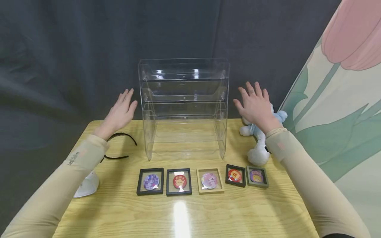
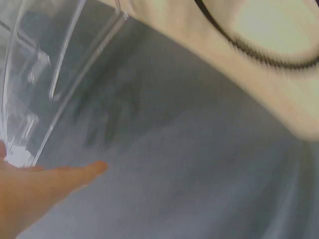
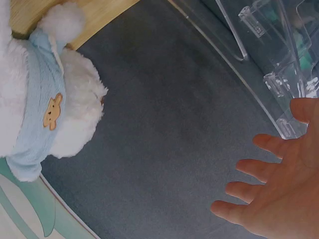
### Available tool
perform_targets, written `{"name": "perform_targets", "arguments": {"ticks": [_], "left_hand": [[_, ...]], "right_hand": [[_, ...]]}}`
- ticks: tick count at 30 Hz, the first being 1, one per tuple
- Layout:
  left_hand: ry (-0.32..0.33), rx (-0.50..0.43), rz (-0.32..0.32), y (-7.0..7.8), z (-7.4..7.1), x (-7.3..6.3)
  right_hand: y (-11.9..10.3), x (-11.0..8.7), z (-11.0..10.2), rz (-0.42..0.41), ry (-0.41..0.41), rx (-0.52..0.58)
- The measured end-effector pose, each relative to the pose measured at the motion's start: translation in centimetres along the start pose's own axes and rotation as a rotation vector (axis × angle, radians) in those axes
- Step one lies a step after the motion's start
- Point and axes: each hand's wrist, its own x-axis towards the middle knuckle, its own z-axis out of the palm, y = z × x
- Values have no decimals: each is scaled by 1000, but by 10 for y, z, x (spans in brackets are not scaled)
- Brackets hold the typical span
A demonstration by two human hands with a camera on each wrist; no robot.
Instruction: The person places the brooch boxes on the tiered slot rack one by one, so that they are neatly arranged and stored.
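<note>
Centre blocked by transparent rack [image 1: 184,98], right side by plush toy [image 1: 259,140]; near table [image 1: 134,215] strip unobstructed before framed badges [image 1: 209,181].

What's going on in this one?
A person holds both empty hands raised, the left hand and right hand on either side of a clear tiered rack, with fingers extended and apart from it in the head view. The rack stands on a table, with five framed badges in a row in front of it. A black headband lies to its left, and a white-and-blue plush toy to its right, partly hidden by the right arm.
</note>
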Motion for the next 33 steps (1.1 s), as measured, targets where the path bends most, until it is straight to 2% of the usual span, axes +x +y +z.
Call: {"name": "perform_targets", "arguments": {"ticks": [3, 6, 10, 13, 16, 20, 24, 30, 33], "left_hand": [[56, -156, 17, 0, 15, 0], [104, -298, 6, 2, 29, -1], [146, -507, -26, 7, 47, -3], [173, -663, -23, 10, 59, -3], [184, -765, -12, 13, 68, -5], [207, -808, 0, 16, 75, -5], [236, -813, 10, 21, 81, -2], [234, -823, 11, 28, 86, 2], [229, -830, 7, 33, 87, 3]], "right_hand": [[-3, -1, 1, -16, 2, 15], [-6, -2, 3, -20, 2, 18], [-8, -4, 6, -12, 1, 17], [-9, -5, 8, -6, -4, 14], [-9, -7, 10, -8, -6, 8], [-12, -9, 8, -22, 14, 12], [-20, -14, -2, -51, 91, 25], [-53, -27, -25, -137, 221, 49], [-75, -34, -31, -196, 258, 101]]}}
